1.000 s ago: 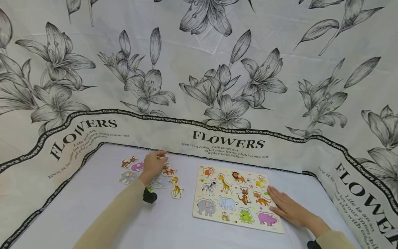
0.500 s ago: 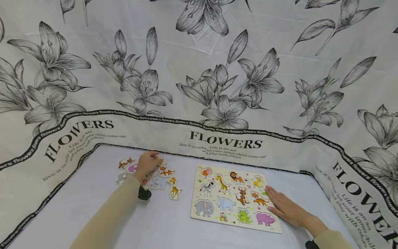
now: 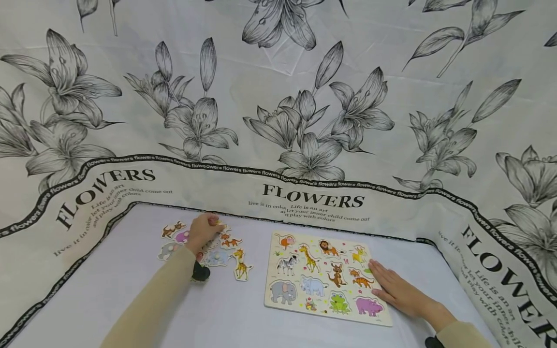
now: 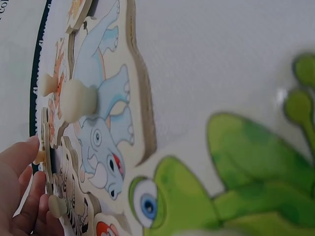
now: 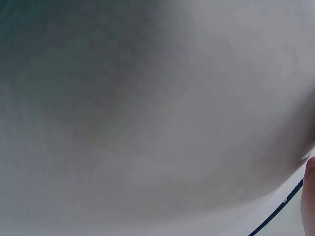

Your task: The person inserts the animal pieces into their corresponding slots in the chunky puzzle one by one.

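At the back left of the table my left hand (image 3: 203,233) pinches the knob of a thin wooden puzzle piece (image 4: 46,142), seen edge-on in the left wrist view; its picture is hidden. Around this hand lie knobbed animal pieces: a blue rhino (image 4: 106,132), a zebra (image 4: 74,201), a green frog (image 4: 246,172), a tiger (image 3: 230,240) and a giraffe (image 3: 241,266). To the right lies the wooden animal puzzle board (image 3: 304,238). My right hand (image 3: 400,292) rests with straight fingers along the board's right edge. The right wrist view is mostly blurred.
Left of the left hand lie a kangaroo piece (image 3: 173,229), a purple hippo piece (image 3: 183,236) and an elephant piece (image 3: 168,250). A white cloth (image 3: 217,314) covers the table. Behind it rises a flower-printed curtain (image 3: 243,193) with a black border.
My left hand's fingers have drawn together at the back of the pieces, and the hand has come slightly back. The right hand stays on the board. The whole view has shifted slightly.
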`<state>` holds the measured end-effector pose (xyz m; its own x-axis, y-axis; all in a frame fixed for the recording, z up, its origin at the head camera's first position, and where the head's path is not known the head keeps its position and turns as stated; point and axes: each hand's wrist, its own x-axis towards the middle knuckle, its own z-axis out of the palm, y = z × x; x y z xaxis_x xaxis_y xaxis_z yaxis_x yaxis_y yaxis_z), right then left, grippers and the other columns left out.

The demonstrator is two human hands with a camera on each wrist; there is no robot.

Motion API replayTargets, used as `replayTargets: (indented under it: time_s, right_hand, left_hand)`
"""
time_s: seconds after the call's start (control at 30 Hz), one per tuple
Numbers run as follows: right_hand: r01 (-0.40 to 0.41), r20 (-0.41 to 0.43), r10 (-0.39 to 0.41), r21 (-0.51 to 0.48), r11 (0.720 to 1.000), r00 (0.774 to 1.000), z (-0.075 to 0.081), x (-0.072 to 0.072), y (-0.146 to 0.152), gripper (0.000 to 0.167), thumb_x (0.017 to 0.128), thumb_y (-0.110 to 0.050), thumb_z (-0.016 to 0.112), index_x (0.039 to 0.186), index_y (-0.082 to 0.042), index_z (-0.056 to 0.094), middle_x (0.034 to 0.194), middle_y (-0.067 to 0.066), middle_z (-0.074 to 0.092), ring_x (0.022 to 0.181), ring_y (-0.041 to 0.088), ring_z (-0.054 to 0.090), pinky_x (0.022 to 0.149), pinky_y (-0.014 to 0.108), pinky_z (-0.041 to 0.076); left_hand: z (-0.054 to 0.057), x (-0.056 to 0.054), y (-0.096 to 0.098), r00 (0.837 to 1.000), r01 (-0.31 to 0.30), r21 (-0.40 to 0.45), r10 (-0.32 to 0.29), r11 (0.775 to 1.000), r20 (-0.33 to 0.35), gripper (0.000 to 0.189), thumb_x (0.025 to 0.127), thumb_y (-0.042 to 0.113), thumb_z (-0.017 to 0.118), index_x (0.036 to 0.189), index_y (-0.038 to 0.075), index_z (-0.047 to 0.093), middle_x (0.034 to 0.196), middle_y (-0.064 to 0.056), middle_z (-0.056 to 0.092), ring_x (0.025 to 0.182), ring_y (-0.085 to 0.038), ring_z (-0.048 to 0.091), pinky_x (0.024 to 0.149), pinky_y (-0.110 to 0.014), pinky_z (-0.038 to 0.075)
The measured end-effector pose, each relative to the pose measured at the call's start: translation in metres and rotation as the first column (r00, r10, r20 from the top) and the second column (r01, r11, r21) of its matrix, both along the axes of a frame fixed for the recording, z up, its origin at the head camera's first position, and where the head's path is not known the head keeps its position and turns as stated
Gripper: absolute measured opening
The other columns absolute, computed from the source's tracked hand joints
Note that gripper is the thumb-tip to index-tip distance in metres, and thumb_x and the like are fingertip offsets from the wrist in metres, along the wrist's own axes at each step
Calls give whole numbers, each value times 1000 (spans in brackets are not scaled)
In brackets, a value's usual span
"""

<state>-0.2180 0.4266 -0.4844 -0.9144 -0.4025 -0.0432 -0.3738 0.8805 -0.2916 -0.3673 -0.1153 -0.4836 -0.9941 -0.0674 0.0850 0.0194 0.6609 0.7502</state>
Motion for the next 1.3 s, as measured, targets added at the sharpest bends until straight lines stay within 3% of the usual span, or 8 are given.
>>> replayTargets:
  time_s: [0.4, 0.67, 1.03, 1.3]
  right_hand:
    - [-9, -17, 9, 5, 1000, 1000, -3, -1, 3, 70, 100, -43, 44, 151, -1, 22, 157, 24, 20, 128, -25, -18, 99, -3, -13]
    - [-13, -13, 13, -1, 1000, 1000, -4, 0, 3, 70, 100, -43, 44, 151, -1, 22, 157, 24, 20, 129, -25, -17, 99, -3, -13]
    - [-19, -24, 18, -10, 1000, 1000, -4, 2, 1, 69, 100, -42, 45, 151, 0, 22, 156, 24, 21, 129, -25, -17, 100, -3, -12]
    - [-23, -27, 23, -13, 1000, 999, -4, 2, 2, 69, 100, -41, 45, 150, 1, 22, 156, 25, 21, 130, -24, -16, 100, -3, -12]
  left_hand:
    - [0, -1, 6, 997, -70, -58, 71, 996, 9, 36, 84, 25, 73, 110, 0, 67, 95, -14, 69, 84, -26, 63, 70, -36, 47]
    - [0, 0, 8, 994, -103, -49, 104, 994, 22, 34, 84, 26, 73, 106, 0, 69, 94, -14, 70, 84, -26, 65, 73, -39, 49]
    - [-1, 1, 8, 997, -76, -8, 76, 997, -2, 28, 85, 20, 72, 104, -1, 71, 98, -17, 72, 90, -30, 67, 81, -44, 51]
    - [0, 1, 10, 995, -100, 21, 100, 995, -11, 25, 85, 18, 72, 101, -1, 73, 100, -18, 72, 92, -31, 67, 84, -45, 50]
